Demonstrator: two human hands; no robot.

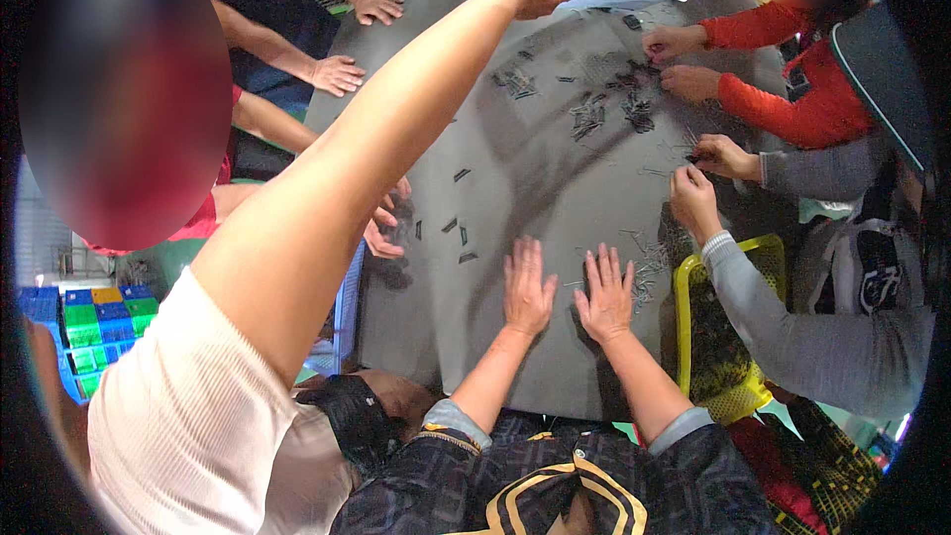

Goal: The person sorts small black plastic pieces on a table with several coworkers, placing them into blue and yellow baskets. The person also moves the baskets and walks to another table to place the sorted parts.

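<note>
our left hand (528,287) & right hand (605,292) lay flat on the grey table (436,317), fingers spread, holding nothing. small metal pins (646,275) sat just right of the rt hand, touching it or not, can't tell. looked like mid-sort; next we'd prob need to pinch pcs singly.

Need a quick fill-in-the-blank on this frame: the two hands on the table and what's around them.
1. The person's left hand and right hand lie ____ on the dark grey table, fingers spread.
2. The plastic mesh basket right of the right hand is ____.
3. The co-worker's sleeves by the far piles of small dark metal pieces are ____.

Missing words: flat; yellow; red
</note>
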